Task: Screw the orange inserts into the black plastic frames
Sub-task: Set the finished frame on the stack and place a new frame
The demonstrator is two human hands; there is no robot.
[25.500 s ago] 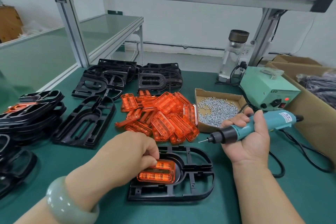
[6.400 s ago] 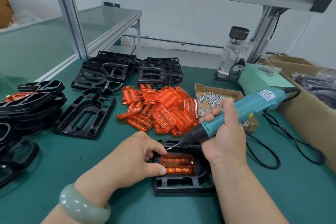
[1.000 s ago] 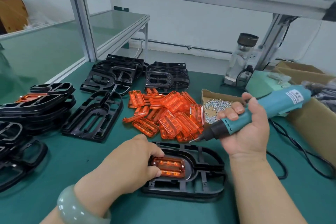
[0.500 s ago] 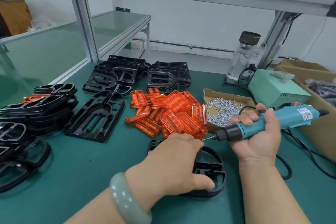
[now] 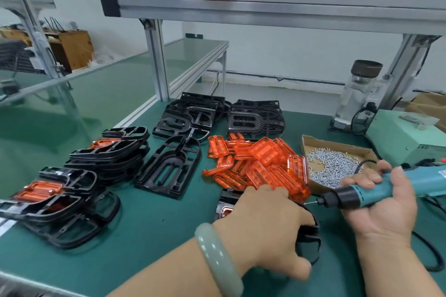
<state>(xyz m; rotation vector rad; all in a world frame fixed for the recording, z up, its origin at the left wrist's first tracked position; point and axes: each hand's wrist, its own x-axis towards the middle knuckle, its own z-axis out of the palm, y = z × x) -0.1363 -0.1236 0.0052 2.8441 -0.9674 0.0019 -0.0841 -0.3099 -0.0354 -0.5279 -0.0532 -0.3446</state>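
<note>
At the left edge of the mat: I see two stacks of finished frames, black, with orange pieces showing in the top ones.
Loose frame: lies flat by itself, just right of those stacks.
Spare frames: black piles at the back of the mat, behind the loose frame.
Orange inserts: a heap in the middle of the mat, between the spare frames and the left hand.
Left hand: fingers curled down over the work frame, thumb hooked at its near edge; a pale green bangle sits on the wrist.
Work frame: flat on the mat just in front of the orange heap, mostly hidden by the hand; I make out only a far corner and the curved right rim.
Screw box: open cardboard tray of small silver screws, right of the heap.
Right hand: wrapped tight round the screwdriver, held nearly level, bit pointing left; the tip is close beside the left knuckles, and I cannot tell whether it touches.
Power box: pale green, at the far right behind that hand.
</note>
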